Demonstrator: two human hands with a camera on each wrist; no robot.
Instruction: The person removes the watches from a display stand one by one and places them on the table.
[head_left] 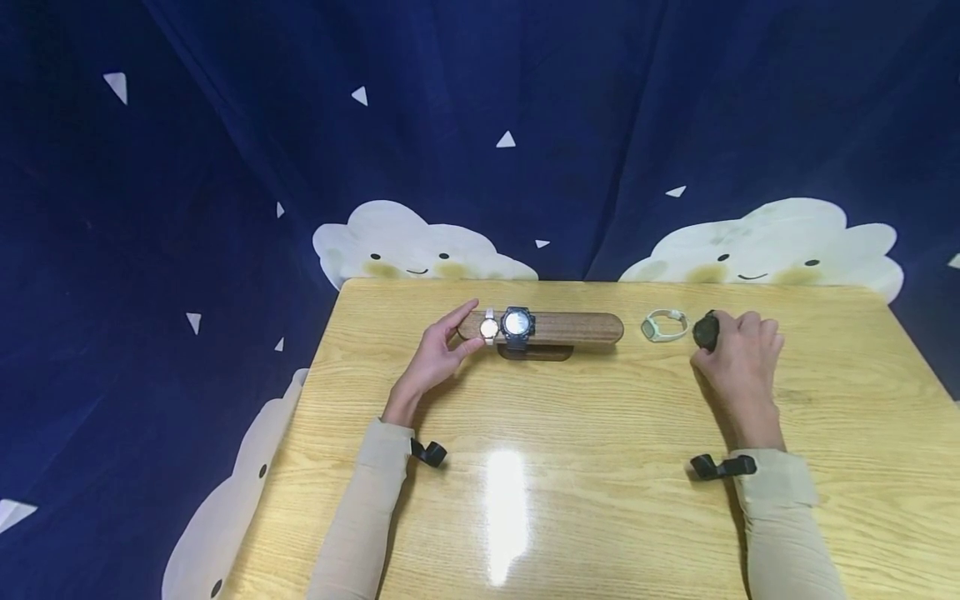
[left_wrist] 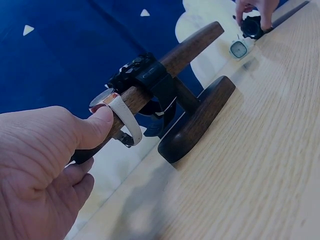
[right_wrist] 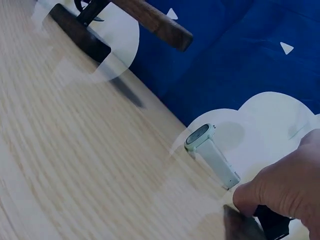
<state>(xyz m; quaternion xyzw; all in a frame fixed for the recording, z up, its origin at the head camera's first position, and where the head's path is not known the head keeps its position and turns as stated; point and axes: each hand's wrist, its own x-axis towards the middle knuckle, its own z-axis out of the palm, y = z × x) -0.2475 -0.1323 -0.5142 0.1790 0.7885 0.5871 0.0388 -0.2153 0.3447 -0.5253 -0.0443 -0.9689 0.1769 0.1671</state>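
Note:
A dark wooden watch stand bears a white-strapped watch near its left end and a chunky black watch beside it. My left hand grips the stand's left end; in the left wrist view its thumb lies against the white-strapped watch, with the other fingers lower, partly hidden. To the right, my right hand pinches a second black watch between thumb and fingers, close to the tabletop. A pale green watch with a squarish face lies on the table between the stand and that hand.
The wooden table ends at the back against a dark blue curtain with white triangles and smiling clouds. Black wrist cameras are strapped on both sleeves. Bright glare lies on the table's front middle.

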